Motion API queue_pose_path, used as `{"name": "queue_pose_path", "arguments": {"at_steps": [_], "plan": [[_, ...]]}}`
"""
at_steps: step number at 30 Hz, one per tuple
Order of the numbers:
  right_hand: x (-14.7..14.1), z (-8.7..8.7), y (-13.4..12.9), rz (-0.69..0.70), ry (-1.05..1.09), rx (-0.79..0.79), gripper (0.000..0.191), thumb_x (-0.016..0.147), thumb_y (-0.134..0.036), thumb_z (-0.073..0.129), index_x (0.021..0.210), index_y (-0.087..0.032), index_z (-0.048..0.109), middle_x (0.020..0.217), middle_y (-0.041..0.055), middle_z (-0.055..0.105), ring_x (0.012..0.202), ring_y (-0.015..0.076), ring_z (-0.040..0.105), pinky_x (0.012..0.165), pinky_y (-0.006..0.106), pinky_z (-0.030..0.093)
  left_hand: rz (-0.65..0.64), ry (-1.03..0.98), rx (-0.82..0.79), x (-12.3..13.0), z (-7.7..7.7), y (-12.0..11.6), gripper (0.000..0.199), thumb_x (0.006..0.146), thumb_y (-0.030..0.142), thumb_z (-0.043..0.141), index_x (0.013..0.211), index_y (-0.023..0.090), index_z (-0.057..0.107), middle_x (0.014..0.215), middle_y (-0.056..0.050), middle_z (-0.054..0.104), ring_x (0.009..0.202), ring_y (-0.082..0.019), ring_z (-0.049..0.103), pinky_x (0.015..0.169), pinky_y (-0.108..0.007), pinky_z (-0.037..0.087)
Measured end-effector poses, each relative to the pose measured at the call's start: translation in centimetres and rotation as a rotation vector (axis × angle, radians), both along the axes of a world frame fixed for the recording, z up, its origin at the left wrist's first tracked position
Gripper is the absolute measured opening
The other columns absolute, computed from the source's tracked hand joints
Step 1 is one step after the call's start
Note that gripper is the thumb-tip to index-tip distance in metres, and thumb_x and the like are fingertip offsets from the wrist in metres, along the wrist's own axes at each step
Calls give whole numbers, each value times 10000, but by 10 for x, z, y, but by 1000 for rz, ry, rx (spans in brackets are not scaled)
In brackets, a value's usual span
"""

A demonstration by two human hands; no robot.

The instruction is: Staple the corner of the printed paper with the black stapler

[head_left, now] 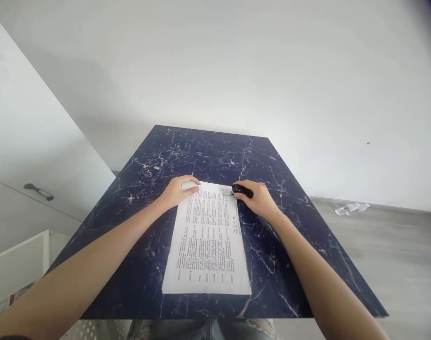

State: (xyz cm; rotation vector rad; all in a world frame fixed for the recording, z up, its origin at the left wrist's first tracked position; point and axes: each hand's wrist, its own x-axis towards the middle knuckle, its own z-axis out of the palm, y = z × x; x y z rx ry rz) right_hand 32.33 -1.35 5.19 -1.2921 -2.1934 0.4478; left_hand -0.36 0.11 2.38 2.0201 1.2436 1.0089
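Printed paper sheets point(208, 236) lie on the dark blue marbled table, with rows of text and some handwriting along the right edge. My left hand point(181, 190) pinches the far left corner of the sheets between thumb and fingers. In my right hand point(256, 196) is a black stapler point(244, 191), its front end at the far right corner of the sheets. Whether its jaws are pressed together on the paper is too small to tell.
The table point(215, 151) has its far edge near a white wall. A small pale piece point(156, 167) lies on its far left part. At left stands a white cabinet with a dark handle point(38, 191). A clear plastic wrapper point(351, 208) rests on the floor at right.
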Motion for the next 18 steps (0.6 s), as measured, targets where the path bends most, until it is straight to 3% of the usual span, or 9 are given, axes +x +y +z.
{"name": "queue_pose_path", "arguments": {"at_steps": [10, 18], "plan": [[-14, -14, 3, 32, -34, 61, 329, 1000, -325, 587, 1301, -233, 684, 1200, 87, 754, 1085, 262, 698, 1001, 433, 492, -45, -29, 44, 7, -4, -2, 80, 902, 292, 730, 948, 253, 783, 1061, -44, 772, 1009, -211, 715, 1065, -456, 501], [-18, -14, 3, 45, -102, 92, 351, 1018, -335, 558, 1341, -232, 649, 1224, 82, 748, 1115, 268, 683, 977, 432, 444, -38, -30, 32, 9, -4, -2, 70, 891, 275, 738, 935, 249, 785, 1068, -49, 774, 1023, -227, 709, 1095, -494, 488]]}}
